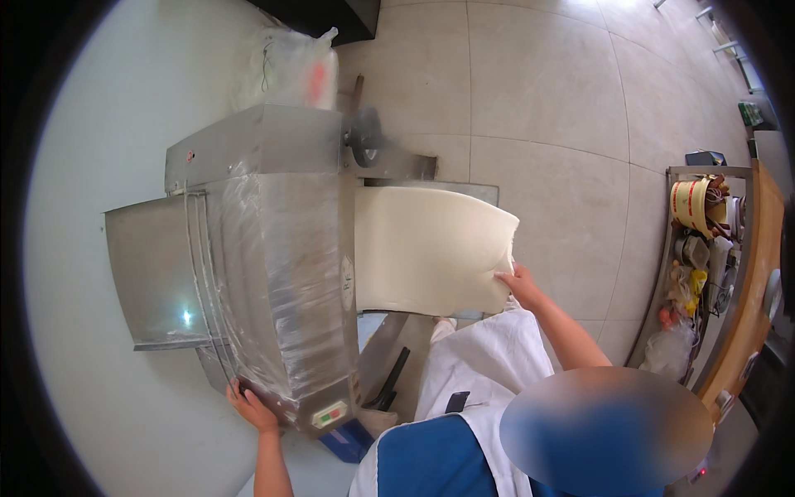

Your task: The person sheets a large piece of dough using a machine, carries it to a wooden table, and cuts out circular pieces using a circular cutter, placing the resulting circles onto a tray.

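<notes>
Flat, dough sheet (pixel 426 248) runs rightward from machine (pixel 273 248) into right hand (pixel 517 284).

Left hand (pixel 251 407) fingertips hidden behind machine (pixel 281 273)

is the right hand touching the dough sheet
Touching: the head view shows the right hand gripping the lower corner of the dough sheet.

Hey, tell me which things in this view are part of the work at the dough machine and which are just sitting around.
In use:
- steel dough machine
- dough sheet coming out of it
- right hand gripping the sheet's corner
- left hand on the machine's near corner

Lying about:
- plastic bag behind the machine
- cluttered shelf at right
- tiled floor
</notes>
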### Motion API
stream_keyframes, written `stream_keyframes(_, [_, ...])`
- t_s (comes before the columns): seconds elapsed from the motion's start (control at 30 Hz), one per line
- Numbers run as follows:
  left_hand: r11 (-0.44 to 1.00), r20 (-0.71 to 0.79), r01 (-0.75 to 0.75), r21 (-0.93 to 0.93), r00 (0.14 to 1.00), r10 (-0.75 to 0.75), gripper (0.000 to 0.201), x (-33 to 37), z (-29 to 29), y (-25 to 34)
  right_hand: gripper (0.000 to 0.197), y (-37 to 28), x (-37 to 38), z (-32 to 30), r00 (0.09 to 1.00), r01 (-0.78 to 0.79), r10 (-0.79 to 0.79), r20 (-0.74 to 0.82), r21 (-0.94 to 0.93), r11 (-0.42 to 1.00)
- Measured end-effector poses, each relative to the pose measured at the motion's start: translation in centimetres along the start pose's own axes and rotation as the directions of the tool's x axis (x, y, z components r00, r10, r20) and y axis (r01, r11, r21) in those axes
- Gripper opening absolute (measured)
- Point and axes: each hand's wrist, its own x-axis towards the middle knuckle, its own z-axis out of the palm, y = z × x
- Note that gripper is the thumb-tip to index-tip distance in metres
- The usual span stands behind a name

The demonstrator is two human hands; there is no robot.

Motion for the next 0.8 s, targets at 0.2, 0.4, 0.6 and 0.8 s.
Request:
stream_keyframes(0.2, [1.000, 0.002, -0.001, 0.008, 1.000, 0.001, 0.037, 0.1, 0.0, -0.2, 0.030, -2.7, -6.0, -3.2, 0.998, 0.058, -0.059, 0.003, 0.113, 0.992])
stream_keyframes(0.4, [1.000, 0.003, 0.018, -0.001, 1.000, -0.018, 0.038, -0.3, 0.1, -0.2, 0.028, -10.1, -12.3, -2.6, 0.997, 0.056, -0.066, 0.050, 0.186, 0.981])
stream_keyframes(0.6, [0.996, -0.012, 0.017, -0.084, 1.000, -0.018, 0.039, -0.4, 0.1, -0.1, 0.028, -10.9, -3.6, 8.9, 0.920, 0.292, -0.234, 0.315, -0.153, 0.944])
stream_keyframes(0.8, [0.994, -0.032, -0.006, -0.112, 0.999, 0.003, 0.038, 0.0, 0.5, 1.1, 0.027, -8.6, 6.3, 21.6, 0.842, 0.509, -0.056, 0.537, -0.756, 0.410])
